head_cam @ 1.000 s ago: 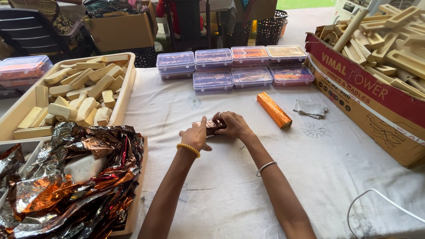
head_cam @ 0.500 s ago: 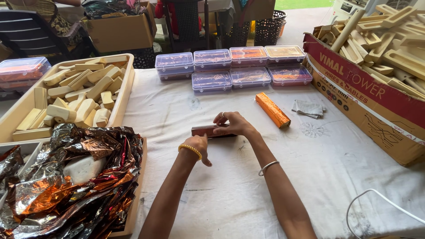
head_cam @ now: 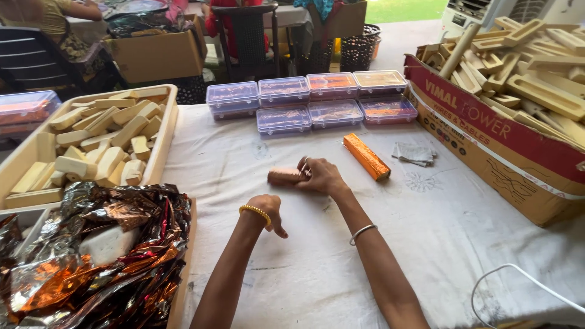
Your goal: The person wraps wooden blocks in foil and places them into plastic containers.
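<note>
This is a small hand-packing workshop, seemingly open to the outdoors. A cloth-covered tabletop carries a tray heaped with pale bare bars, a pile of crumpled copper-coloured foil, one finished orange-wrapped bar and rows of clear lidded plastic boxes. A large cardboard carton holds more pale bars. Behind stand chairs, another carton, baskets and seated people at work.
</note>
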